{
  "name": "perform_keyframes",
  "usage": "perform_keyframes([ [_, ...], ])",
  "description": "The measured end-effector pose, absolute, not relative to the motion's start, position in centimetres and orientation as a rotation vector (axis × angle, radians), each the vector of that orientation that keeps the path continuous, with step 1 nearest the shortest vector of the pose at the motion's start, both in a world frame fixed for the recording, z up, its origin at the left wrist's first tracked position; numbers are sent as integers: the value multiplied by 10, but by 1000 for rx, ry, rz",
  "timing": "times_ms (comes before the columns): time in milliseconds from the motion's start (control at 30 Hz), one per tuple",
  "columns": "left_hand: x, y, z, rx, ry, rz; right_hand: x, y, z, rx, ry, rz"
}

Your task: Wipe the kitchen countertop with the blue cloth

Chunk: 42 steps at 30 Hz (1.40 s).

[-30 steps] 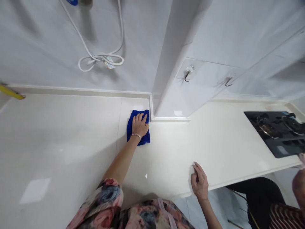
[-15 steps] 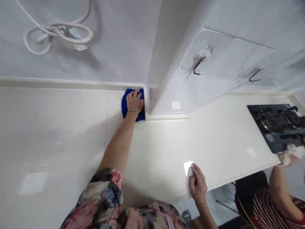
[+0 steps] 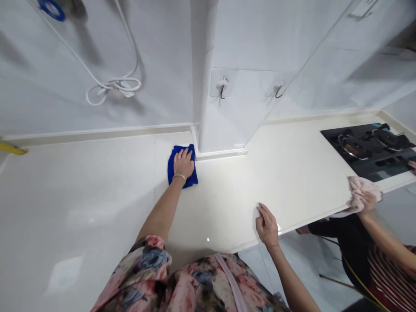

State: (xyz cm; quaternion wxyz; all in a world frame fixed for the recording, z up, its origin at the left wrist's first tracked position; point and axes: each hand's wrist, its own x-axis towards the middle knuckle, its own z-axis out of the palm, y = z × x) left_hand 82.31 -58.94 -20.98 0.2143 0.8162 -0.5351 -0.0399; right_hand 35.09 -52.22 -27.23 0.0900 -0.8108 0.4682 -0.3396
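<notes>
My left hand point(image 3: 183, 163) lies flat, fingers spread, on a blue cloth point(image 3: 171, 168) pressed to the cream countertop point(image 3: 97, 195), close to the foot of a white pillar point(image 3: 203, 86). A thin bracelet circles that wrist. My right hand point(image 3: 267, 225) rests palm down near the counter's front edge, fingers together and stretched out, holding nothing that I can see.
At the right, another person's hand holds a pink cloth point(image 3: 359, 193) against the counter edge beside a black gas hob point(image 3: 367, 149). A white cable point(image 3: 112, 86) hangs on the wall. Two hooks point(image 3: 222, 89) sit on the tiled wall. A yellow object point(image 3: 11, 148) shows at far left.
My left hand has drawn the blue cloth back a little from the corner by the pillar. The other person's hand with the pink cloth has come further into view along the counter edge.
</notes>
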Motion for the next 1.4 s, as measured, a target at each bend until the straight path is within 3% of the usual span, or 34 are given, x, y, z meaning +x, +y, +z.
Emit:
perform_keyframes([
  [400, 691, -478, -213, 2156, -1888, -205, 357, -531, -289, -2391, 1400, -1113],
  [800, 612, -455, -219, 1899, -2182, -218, 363, -530, -280, -2409, 1412, -1078],
  [1400, 606, -638, -220, 1786, -2161, -345, 367, -524, -265, -2379, 1409, -1060],
])
